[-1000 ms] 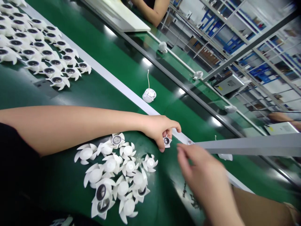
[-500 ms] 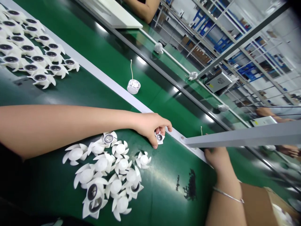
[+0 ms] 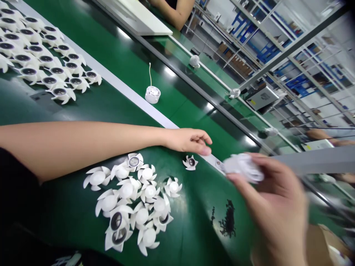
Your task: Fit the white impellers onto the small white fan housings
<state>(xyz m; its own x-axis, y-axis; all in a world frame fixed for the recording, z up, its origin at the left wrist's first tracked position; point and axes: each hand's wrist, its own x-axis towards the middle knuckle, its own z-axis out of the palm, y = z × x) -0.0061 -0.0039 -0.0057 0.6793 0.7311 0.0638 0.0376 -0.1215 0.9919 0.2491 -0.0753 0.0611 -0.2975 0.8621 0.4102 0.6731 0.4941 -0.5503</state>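
My left hand (image 3: 191,141) hovers over the white rail with its fingers loosely bent and apart, holding nothing. Just below it a single white fan impeller (image 3: 190,162) lies hub side up on the green table. My right hand (image 3: 277,199) grips a white round plastic part (image 3: 244,168) between thumb and fingers; motion blurs its details. Left of the hands, a loose cluster of white fan impellers (image 3: 127,190) covers part of the table, most with the smooth cap up and a few showing the dark-ringed hub.
Rows of impellers (image 3: 36,48) stand at the upper left. Beyond the white rail (image 3: 133,98), a white round housing with a wire (image 3: 152,95) sits on the green belt. A grey metal post (image 3: 327,160) crosses at right, above a cardboard box (image 3: 318,240). Another person's arm (image 3: 177,14) shows at the top.
My left hand has let go of the impeller, leaving it on the table. My right hand has come from beyond the post towards the middle, bringing the white round part into view.
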